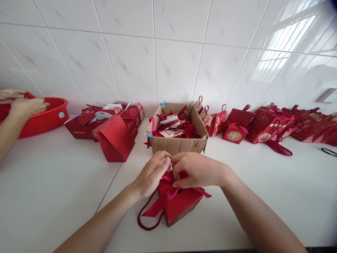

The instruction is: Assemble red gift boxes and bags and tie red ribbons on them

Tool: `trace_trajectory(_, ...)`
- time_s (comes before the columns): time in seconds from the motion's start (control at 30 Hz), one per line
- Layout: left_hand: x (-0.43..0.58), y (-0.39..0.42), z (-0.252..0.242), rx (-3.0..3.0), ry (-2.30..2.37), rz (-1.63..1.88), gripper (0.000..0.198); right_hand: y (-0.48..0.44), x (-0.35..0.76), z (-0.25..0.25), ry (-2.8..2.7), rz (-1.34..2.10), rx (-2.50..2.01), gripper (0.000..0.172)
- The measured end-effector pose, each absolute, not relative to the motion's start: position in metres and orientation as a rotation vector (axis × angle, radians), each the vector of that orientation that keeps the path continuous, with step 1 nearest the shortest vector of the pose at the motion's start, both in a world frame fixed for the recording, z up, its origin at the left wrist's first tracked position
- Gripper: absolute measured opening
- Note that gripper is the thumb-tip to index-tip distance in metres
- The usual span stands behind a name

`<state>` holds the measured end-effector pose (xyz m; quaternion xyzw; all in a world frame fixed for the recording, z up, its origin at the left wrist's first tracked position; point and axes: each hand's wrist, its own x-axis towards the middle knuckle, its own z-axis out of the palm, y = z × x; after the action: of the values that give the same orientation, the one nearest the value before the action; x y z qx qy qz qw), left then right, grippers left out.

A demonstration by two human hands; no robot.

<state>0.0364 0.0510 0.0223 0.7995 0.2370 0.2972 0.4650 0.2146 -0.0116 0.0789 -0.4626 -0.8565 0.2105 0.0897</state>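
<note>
Far to the left of the cardboard box [179, 144], another person's hands [25, 104] rest over the rim of a red basin [51, 117] that stands against the tiled wall. Nearer to the box on that side, a cluster of folded red gift boxes [116, 138] sits on the white counter [52, 189], some with their white undersides showing.

The cardboard box itself is open and filled with red ribbons and printed tags, and small clips [149, 135] are fixed to its left wall.

Just in front of it, the left hand [151, 174] and the right hand [198, 170] meet over a small red gift box [183, 207]. That box lies on the counter, tilted, with its cord handle [146, 219] looping out to the left. A satin ribbon [168, 192] crosses its top. The fingers [165, 162] of both hands are closed narrowly on the ribbon at the knot, with the tips touching each other.

The step in hand looks like shaping or tightening the bow. The satin is probably slippery, so this calls for an even pinch from both sides and a steady box underneath.

To the right of the cardboard box, red gift bags [237, 129] with tags and ribbon loops stand in a row along the wall. A looser heap of bags [310, 127] lies beyond them, and a thin black loop [329, 151] lies at the far edge.
</note>
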Motion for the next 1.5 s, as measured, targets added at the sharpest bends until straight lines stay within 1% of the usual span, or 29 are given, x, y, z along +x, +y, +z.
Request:
trace_trajectory(0.13,0.036,0.052,0.023,2.172,0.577,0.728,0.06,-0.012,0.215,0.079,-2.554,0.617,-1.374,0.015)
trace_trajectory(0.33,0.037,0.052,0.02,2.119,0.587,0.707,0.059,-0.011,0.215,0.077,-2.56,0.623,-1.372,0.016)
trace_trajectory(0.47,0.039,0.05,0.016,1.889,0.579,0.675,0.055,-0.012,0.22,0.08,-2.511,0.662,-1.354,0.021)
trace_trajectory(0.57,0.04,0.049,0.016,1.831,0.58,0.658,0.058,-0.014,0.23,0.086,-2.443,0.685,-1.364,0.025)
trace_trajectory(0.63,0.041,0.049,0.018,1.799,0.581,0.653,0.06,-0.017,0.239,0.09,-2.411,0.763,-1.41,0.027)
trace_trajectory(0.73,0.041,0.048,0.019,1.764,0.577,0.647,0.063,-0.021,0.251,0.094,-2.403,0.913,-1.525,0.036)
trace_trajectory(0.77,0.042,0.048,0.019,1.754,0.573,0.645,0.063,-0.022,0.254,0.095,-2.406,0.926,-1.559,0.035)
trace_trajectory(0.93,0.043,0.048,0.02,1.696,0.548,0.643,0.064,-0.024,0.259,0.098,-2.398,0.819,-1.681,0.022)
trace_trajectory(1.1,0.042,0.048,0.019,1.623,0.507,0.635,0.062,-0.025,0.259,0.101,-2.389,0.805,-1.643,0.019)
trace_trajectory(1.27,0.041,0.048,0.015,1.589,0.455,0.685,0.055,-0.027,0.261,0.103,-2.376,0.802,-1.545,0.017)
trace_trajectory(1.5,0.04,0.048,0.011,1.577,0.407,0.724,0.054,-0.029,0.262,0.104,-2.386,0.734,-1.522,0.012)
